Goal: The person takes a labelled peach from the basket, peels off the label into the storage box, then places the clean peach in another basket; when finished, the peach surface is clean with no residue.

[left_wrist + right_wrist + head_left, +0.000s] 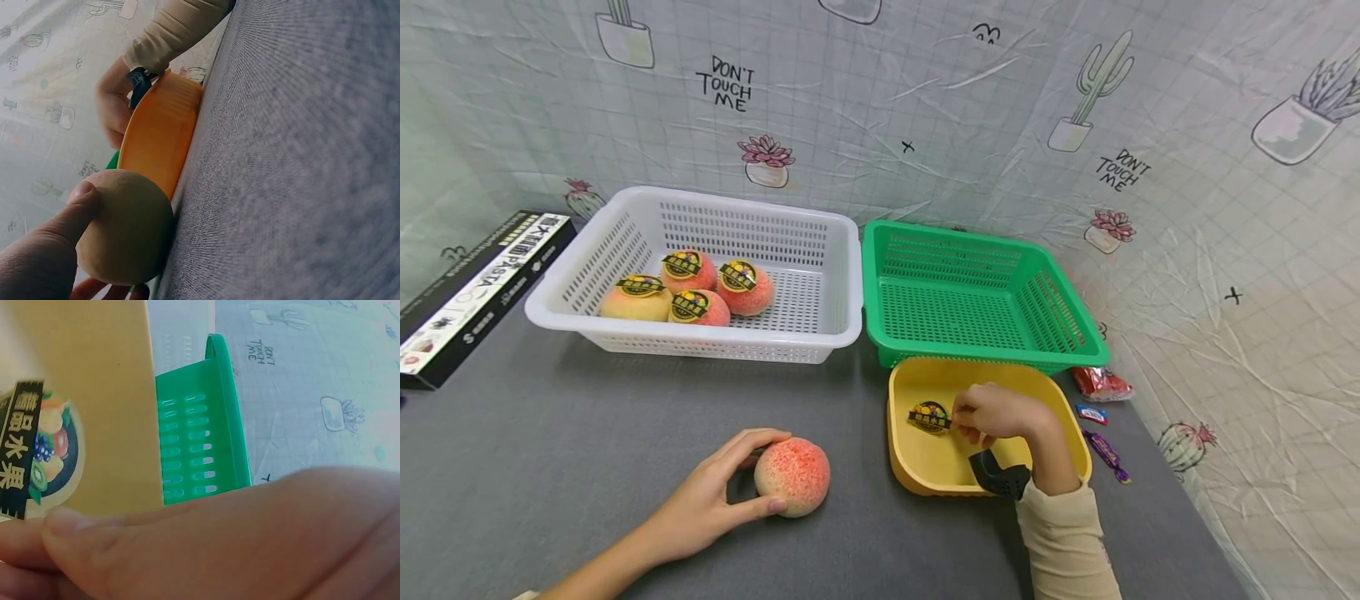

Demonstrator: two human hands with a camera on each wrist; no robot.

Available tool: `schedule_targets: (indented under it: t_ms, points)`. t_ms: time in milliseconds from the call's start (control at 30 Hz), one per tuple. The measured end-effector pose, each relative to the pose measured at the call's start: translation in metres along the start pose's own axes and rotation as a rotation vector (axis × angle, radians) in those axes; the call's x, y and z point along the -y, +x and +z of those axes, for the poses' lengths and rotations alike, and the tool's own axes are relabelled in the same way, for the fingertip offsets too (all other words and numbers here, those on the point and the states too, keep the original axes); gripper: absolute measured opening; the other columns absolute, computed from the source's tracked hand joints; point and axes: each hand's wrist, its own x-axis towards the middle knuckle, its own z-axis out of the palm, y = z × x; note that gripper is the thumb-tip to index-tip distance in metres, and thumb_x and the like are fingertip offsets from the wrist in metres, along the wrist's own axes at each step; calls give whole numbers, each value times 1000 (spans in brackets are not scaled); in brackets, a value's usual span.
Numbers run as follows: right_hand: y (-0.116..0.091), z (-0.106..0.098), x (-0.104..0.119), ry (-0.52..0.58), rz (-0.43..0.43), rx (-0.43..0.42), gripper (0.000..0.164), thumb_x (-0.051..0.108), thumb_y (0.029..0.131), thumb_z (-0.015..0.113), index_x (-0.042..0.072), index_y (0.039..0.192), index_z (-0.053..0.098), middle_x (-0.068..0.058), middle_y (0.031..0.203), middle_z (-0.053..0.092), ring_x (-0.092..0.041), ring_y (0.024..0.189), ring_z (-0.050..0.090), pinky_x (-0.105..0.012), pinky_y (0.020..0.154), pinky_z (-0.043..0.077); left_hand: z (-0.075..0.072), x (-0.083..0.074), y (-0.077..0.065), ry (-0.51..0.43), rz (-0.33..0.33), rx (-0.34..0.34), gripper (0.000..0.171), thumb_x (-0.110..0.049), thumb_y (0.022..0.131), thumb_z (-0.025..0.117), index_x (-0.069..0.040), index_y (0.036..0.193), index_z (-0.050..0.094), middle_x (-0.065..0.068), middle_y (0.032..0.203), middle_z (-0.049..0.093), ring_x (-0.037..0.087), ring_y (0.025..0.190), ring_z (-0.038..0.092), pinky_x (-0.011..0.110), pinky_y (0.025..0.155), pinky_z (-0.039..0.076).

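Observation:
My left hand (718, 492) grips a red and cream peach (793, 477) on the grey table, thumb at its near side and fingers behind. In the left wrist view the peach (125, 228) shows its pale side, with the thumb pressed on it. Over the yellow bin (917, 475), my right hand (1000, 412) pinches the edge of a black and gold fruit sticker (930, 417) between thumb and forefinger. The sticker (44, 450) shows printed fruit and gold characters in the right wrist view. A black wrist strap (1000, 477) hangs below the right hand.
A white basket (842, 325) with several stickered peaches (748, 289) stands at the back left. Beside it is a green basket (955, 312), behind the yellow bin. A long black box (482, 292) lies far left. Small wrapped sweets (1107, 456) lie right of the bin.

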Motion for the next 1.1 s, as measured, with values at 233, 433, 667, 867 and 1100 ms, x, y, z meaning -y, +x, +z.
schedule_targets:
  t_ms: [233,433,667,867,1100]
  points:
    - [0,-1,-2,23,1,3,18,0,96,48,-6,103,64,-10,74,61,-21,67,60,-33,58,55,0,0,0,-2,4,1,59,-17,80,78,-19,132,49,-5,125,52,12,111,51,21,89,44]
    - [1,-3,-7,108,17,-3,33,9,98,52,-11,124,54,-15,92,66,-26,83,64,-35,63,56,1,1,0,-5,11,3,60,-17,80,78,-19,132,49,-5,124,52,12,110,52,21,88,44]
    - [-4,-7,-13,253,-8,-26,49,16,97,55,-12,135,40,-22,105,62,-33,93,62,-40,68,56,1,1,0,-5,5,1,60,-17,79,78,-18,132,50,-5,124,52,12,110,51,20,88,44]
    - [-11,-11,-14,334,-111,-60,56,17,98,55,-12,139,32,-30,116,56,-39,99,60,-44,73,55,1,1,-1,-13,-3,6,59,-17,80,78,-14,131,50,-5,124,52,12,111,51,20,89,44]
    - [-16,-9,5,439,-420,-28,51,8,97,54,-9,140,33,-32,123,52,-38,103,59,-44,78,53,-7,-4,1,-27,-19,43,57,-15,82,76,-9,132,48,0,126,53,13,106,55,23,87,46]
